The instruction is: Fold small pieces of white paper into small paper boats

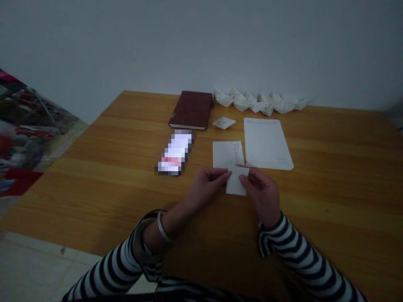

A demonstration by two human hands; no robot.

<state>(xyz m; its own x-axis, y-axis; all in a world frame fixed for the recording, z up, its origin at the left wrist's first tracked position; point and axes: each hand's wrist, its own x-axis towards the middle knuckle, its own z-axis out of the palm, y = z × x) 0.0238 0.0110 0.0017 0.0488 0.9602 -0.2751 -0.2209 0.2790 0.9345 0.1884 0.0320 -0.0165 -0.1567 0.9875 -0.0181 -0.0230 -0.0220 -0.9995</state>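
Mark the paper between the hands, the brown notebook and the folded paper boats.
Paper between the hands [236,186]: head view, on its lower middle.
Brown notebook [190,110]: head view, middle of cover.
Folded paper boats [258,102]: head view, middle boat.

Nothing legible here: white paper slip and larger white rectangular sheet seem to carry faint print, too small to read.

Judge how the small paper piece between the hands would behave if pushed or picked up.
The small paper piece looks thin, so it is probably very light and limp. Pushed across the wooden table, it would likely slide easily.
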